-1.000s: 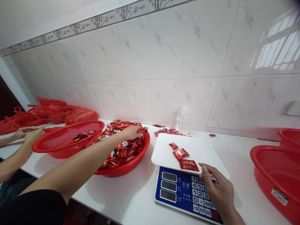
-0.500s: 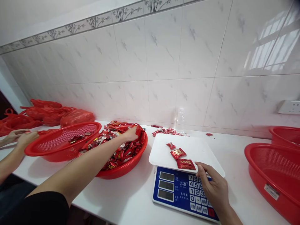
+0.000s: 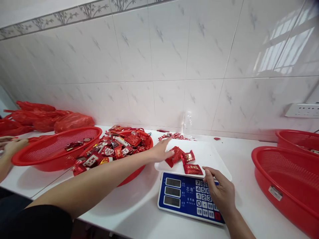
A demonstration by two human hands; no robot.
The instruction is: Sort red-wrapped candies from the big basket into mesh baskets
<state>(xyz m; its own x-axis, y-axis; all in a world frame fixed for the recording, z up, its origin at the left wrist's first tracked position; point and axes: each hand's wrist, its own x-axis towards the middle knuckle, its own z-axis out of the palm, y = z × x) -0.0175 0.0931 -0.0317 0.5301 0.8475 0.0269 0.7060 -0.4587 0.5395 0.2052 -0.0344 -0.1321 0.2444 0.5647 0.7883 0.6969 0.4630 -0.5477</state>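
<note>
My left hand (image 3: 160, 151) is over the left side of the white scale tray (image 3: 213, 156), fingers stretched out and apart. Red wrapped candies (image 3: 175, 155) lie just at its fingertips, on the tray. A flat red packet (image 3: 193, 169) with yellow lettering sits near the tray's front rim. Beside that packet, my right hand (image 3: 220, 189) has its thumb and forefinger drawn together at the rim; whether anything is between them I cannot make out. Under the tray is a blue digital scale (image 3: 188, 196), its keypad partly covered by my right hand.
A red basket (image 3: 133, 176) heaped with wrapped candies stands left of the scale, partly behind my left forearm. Farther left are another red basket (image 3: 57, 162), red plastic bags (image 3: 73, 122) and another person's hands (image 3: 15, 146). Red baskets (image 3: 281, 179) stand at right. Small packets (image 3: 174, 135) lie behind the tray.
My left hand has moved right from the candy basket to the tray, and more red candies now lie there. My right hand stays at the tray's front rim. The view has shifted slightly.
</note>
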